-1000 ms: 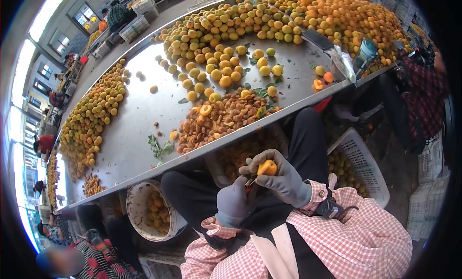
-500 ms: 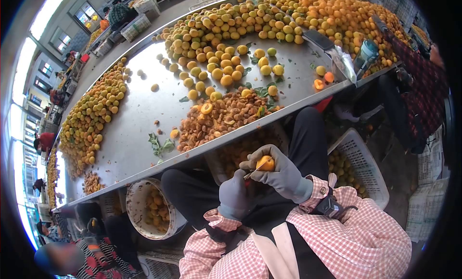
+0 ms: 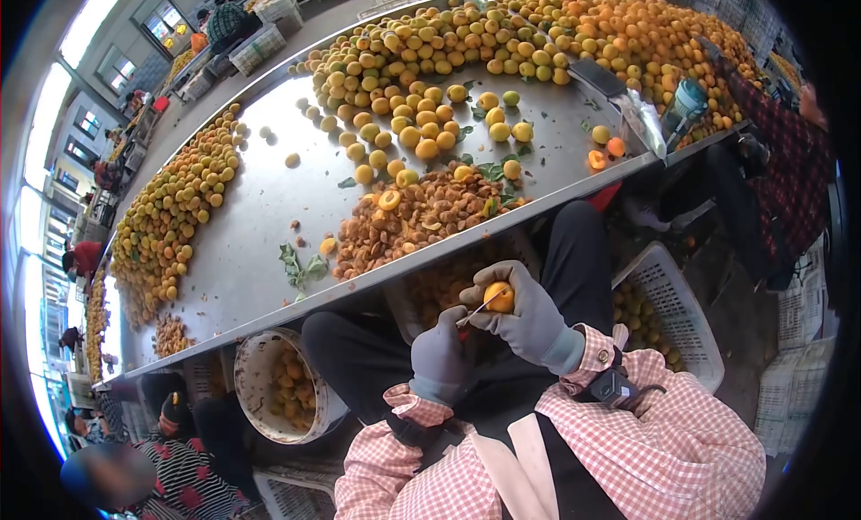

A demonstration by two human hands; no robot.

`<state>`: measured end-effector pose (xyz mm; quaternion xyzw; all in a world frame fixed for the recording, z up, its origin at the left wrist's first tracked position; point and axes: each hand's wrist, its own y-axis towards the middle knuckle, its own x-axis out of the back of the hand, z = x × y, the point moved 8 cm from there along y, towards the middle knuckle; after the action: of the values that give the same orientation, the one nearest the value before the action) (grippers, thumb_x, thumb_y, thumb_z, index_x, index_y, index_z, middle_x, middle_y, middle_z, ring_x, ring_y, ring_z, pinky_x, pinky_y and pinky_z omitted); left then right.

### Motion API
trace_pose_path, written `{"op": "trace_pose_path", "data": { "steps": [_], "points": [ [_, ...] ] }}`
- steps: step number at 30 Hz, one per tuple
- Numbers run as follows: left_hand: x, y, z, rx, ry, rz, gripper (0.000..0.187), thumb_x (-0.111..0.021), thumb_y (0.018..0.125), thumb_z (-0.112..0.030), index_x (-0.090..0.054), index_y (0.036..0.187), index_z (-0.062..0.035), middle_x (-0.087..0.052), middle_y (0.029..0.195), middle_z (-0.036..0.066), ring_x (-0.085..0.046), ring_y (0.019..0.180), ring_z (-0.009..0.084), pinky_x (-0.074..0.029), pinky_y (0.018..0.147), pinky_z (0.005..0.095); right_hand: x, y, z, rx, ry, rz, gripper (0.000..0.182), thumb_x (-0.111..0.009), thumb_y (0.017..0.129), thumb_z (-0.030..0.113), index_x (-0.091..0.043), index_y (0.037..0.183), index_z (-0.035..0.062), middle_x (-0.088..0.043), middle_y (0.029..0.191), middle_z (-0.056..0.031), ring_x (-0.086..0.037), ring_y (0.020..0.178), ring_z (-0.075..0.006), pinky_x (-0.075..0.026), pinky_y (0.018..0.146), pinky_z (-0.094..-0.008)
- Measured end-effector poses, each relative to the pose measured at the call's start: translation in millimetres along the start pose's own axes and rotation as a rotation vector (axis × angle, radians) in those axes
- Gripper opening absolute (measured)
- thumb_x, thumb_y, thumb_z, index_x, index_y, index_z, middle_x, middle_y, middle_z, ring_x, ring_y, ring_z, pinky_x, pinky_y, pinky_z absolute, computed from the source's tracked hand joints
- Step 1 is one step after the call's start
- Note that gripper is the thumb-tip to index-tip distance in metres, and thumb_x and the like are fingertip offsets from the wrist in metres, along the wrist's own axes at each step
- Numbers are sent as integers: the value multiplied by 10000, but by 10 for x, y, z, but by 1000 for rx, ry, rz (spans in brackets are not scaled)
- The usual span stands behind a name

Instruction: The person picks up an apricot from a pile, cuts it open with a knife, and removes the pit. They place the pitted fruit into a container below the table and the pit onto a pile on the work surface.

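Note:
My right hand (image 3: 529, 315), in a grey glove, is closed around an orange-yellow apricot (image 3: 500, 296) above my lap. My left hand (image 3: 441, 351), gloved the same way, grips a small knife (image 3: 478, 312) with a bit of red showing at its handle. The thin blade reaches up to the apricot's lower left side. Below and behind the hands, a crate of apricots (image 3: 441, 289) stands partly hidden under the table edge. On the metal table (image 3: 260, 291) in front of me lies a heap of brown apricot stones (image 3: 404, 222), with a cut apricot half (image 3: 389, 200) on top.
Whole apricots (image 3: 421, 49) are piled along the table's far side, more (image 3: 175, 224) at left. A white bucket (image 3: 253, 412) holds apricots by my left knee; a white crate (image 3: 691, 327) stands right. A phone (image 3: 596, 76) and bottle (image 3: 686, 103) lie near a co-worker (image 3: 780, 174).
My right hand has risen slightly with the apricot, and more of the knife blade shows between the hands. At lower left, a person's head has come further into view.

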<state>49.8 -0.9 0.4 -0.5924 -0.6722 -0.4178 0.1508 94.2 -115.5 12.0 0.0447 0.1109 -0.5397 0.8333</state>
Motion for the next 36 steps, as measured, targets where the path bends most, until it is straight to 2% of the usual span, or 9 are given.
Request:
{"op": "trace_pose_path", "data": {
  "steps": [3, 6, 12, 18, 20, 23, 30, 33, 36],
  "points": [
    [7, -14, 15, -9, 19, -4, 364, -664, 754, -110, -479, 1065, -70, -585, 619, 91, -599, 553, 321, -446, 479, 396, 37, -8, 90, 63, -136, -9, 426, -649, 820, -34, -420, 1170, 51, -585, 1043, -88, -590, 1024, -158, -477, 909, -287],
    [1, -38, 25, 47, 69, 17, 347, -662, 757, -103, -495, 1061, -80, -599, 645, 89, -607, 566, 316, -453, 490, 394, -41, -1, 52, -69, 267, 97, 448, -655, 807, -37, -417, 1177, 48, -583, 1031, -89, -594, 1000, -161, -479, 900, -292],
    [67, -5, 4, 42, -22, -15, 332, -674, 784, -123, -519, 1073, -69, -632, 712, 115, -629, 622, 308, -473, 527, 395, -14, -42, 357, 236, -341, -14, 388, -683, 783, -28, -485, 1108, 50, -598, 1044, -73, -595, 966, -150, -472, 888, -278],
    [84, -23, -34, 34, 16, -21, 338, -680, 774, -123, -523, 1070, -74, -642, 731, 109, -629, 627, 308, -474, 532, 396, -54, 5, 326, 89, -163, 104, 373, -676, 780, -44, -501, 1095, 52, -590, 1074, -74, -602, 965, -166, -473, 910, -294],
    [124, 2, -105, 35, 37, -34, 334, -678, 770, -123, -523, 1062, -78, -643, 735, 113, -630, 638, 315, -474, 536, 406, -144, 8, 219, -72, 502, 210, 368, -660, 790, -57, -494, 1100, 50, -575, 1116, -81, -599, 998, -182, -485, 931, -312],
    [76, 38, -42, 105, 22, 0, 324, -676, 767, -126, -522, 1050, -88, -643, 739, 121, -630, 643, 326, -471, 534, 414, -160, 52, 177, -87, 657, 139, 351, -637, 807, -73, -486, 1101, 44, -558, 1154, -86, -588, 1039, -182, -505, 928, -322],
    [-28, -28, 137, 200, 24, 12, 311, -663, 779, -149, -514, 1050, -118, -632, 709, 139, -625, 643, 352, -464, 529, 435, 57, 117, 69, -5, 44, 156, 423, -653, 837, -7, -470, 1215, 49, -551, 1179, -72, -566, 1079, -161, -545, 853, -317],
    [-86, -11, 146, 234, 1, 51, 293, -650, 798, -165, -508, 1051, -121, -627, 700, 148, -621, 650, 365, -463, 534, 444, 18, 111, 12, -67, 246, 121, 464, -662, 859, 77, -449, 1271, 55, -547, 1205, -67, -579, 1061, -167, -558, 829, -336],
    [-56, 49, 83, 287, -9, 41, 273, -639, 809, -172, -507, 1042, -119, -627, 703, 150, -618, 653, 373, -463, 536, 449, -26, 137, -15, -84, 773, 37, 440, -644, 883, 141, -450, 1269, 58, -537, 1240, -73, -594, 1056, -185, -562, 835, -358]
  ]
}}
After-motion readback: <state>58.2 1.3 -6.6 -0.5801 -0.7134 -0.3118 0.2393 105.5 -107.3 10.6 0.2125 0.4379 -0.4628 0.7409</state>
